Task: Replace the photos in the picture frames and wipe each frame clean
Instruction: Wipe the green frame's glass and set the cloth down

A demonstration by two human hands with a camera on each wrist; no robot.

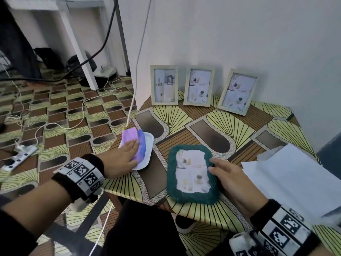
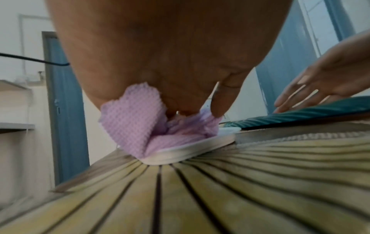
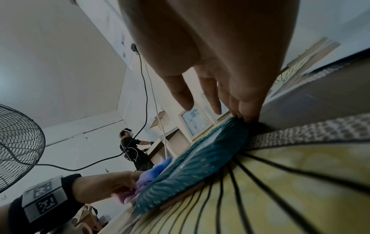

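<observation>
Where our left fingertips (image 2: 218, 109) curl down, they pinch the bunched purple cloth (image 1: 135, 145) against the white tray (image 1: 148, 143) beneath it, our left hand (image 1: 121, 154) lying over the cloth's near part. From the left wrist view the cloth folds up around our thumb and spills over the tray's rim. That tray sits near the left edge of our patterned table (image 1: 227, 122).

Our right fingers (image 1: 215, 164) are straight and spread, their tips resting on the right border of the green-edged frame (image 1: 192, 173), which lies flat and face up near the table's front edge with a photo showing in its opening; our right hand (image 1: 230, 178) grips nothing. The tray and this frame lie close together but apart.

Behind them, three pale frames (image 1: 198, 86) stand in a row leaning against the wall, each holding a photo. To our right, white sheets of paper (image 1: 295, 174) lie on the table. On the floor to the left we see cables and a power strip (image 1: 20, 154).
</observation>
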